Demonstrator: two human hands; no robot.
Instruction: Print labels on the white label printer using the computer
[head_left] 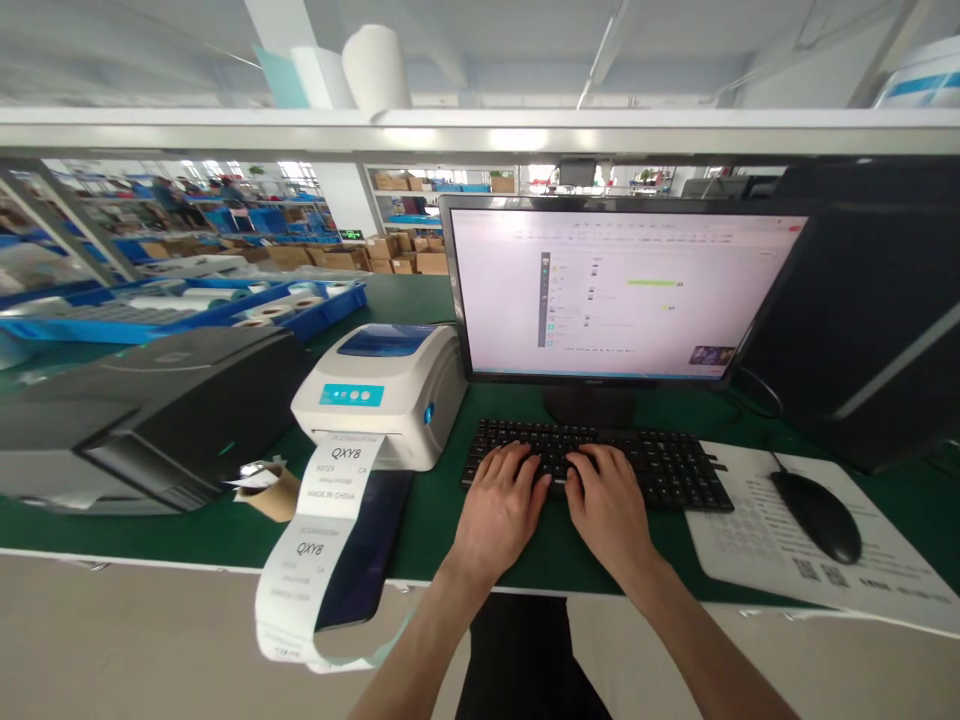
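Both hands rest on a black keyboard in front of a monitor. My left hand covers the keyboard's left part, fingers curved and apart over the keys, thumb near the front edge. Over the middle keys lies my right hand, its fingers also spread and holding nothing. The lit screen shows a window with a list and a chat-like column; its text is too small to read. To the right, a black mouse sits untouched on a printed white mat.
Left of the monitor stands a white label printer, with a strip of printed labels hanging over the table edge above a dark flat device. Beyond are a black machine, a small cardboard holder and blue trays. A shelf spans overhead.
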